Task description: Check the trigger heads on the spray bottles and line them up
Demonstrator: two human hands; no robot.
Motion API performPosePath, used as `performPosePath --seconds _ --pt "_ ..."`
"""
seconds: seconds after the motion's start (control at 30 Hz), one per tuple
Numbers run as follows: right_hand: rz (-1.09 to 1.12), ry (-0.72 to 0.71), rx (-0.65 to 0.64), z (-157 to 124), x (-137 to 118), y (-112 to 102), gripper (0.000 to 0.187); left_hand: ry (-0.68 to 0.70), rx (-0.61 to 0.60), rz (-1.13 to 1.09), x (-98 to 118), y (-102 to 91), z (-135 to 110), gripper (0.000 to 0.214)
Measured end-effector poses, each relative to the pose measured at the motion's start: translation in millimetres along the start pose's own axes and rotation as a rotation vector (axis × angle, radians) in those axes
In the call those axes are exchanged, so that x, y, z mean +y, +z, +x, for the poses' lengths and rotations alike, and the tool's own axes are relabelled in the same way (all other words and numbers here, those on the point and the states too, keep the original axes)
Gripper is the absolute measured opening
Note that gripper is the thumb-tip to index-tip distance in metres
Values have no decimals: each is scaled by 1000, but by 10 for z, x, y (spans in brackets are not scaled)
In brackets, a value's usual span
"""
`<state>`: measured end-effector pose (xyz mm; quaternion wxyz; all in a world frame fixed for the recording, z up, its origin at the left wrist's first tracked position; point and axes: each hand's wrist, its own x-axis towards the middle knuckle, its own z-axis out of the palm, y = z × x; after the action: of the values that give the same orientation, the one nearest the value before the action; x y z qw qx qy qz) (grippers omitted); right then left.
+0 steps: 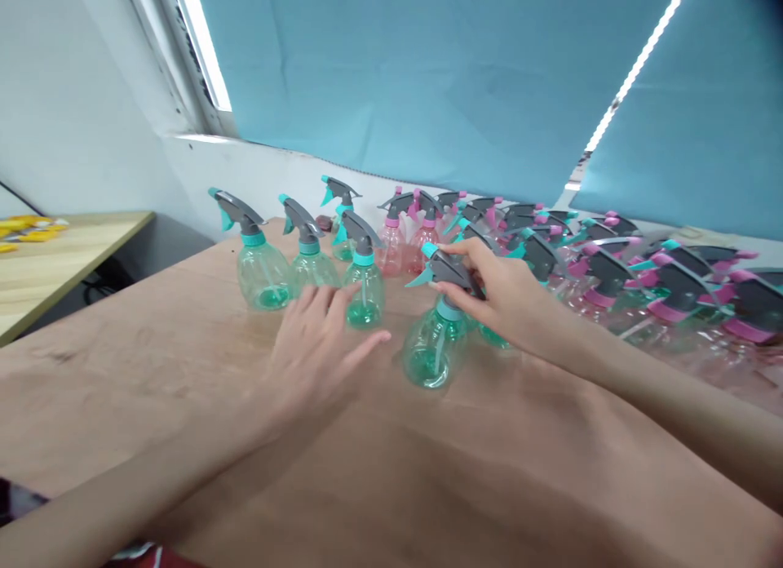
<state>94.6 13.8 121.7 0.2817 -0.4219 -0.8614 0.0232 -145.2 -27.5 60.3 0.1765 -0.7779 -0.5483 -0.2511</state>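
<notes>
My right hand grips the grey trigger head of a clear green spray bottle, which is tilted toward me on the wooden table. My left hand lies open and flat on the table, fingers stretched out, just in front of another green spray bottle. Two more green bottles stand upright in a row to its left.
Several pink and green spray bottles crowd the table's right and back, some pink ones upright near the wall. A second wooden table with yellow items stands at the left. Blue blinds hang behind.
</notes>
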Motion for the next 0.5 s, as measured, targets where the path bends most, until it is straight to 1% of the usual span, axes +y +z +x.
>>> performPosePath --seconds 0.03,0.07,0.1,0.17,0.2,0.27,0.33,0.4,0.5 --pt "10 0 8 -40 -8 -18 39 31 -29 -70 95 7 -53 60" --pt "19 4 12 -81 -13 -36 38 39 -84 -150 196 24 -101 62" --pt "24 7 18 -123 -17 -55 38 19 -119 -232 301 48 -141 66" --pt "31 8 18 -214 -22 -95 37 -47 -247 -405 508 107 -194 76" --pt "34 6 18 -264 -23 -117 37 -41 -277 -434 605 137 -205 80" --pt "36 8 18 -375 -22 -169 37 -19 -312 -485 780 193 -204 89" --pt "41 28 19 -495 -16 -232 36 -8 -338 -597 933 239 -187 93" --pt "58 58 22 -617 4 -307 36 4 -356 -704 1069 277 -174 91" --pt "107 100 23 -801 71 -422 40 32 -362 -777 1240 331 -174 84"
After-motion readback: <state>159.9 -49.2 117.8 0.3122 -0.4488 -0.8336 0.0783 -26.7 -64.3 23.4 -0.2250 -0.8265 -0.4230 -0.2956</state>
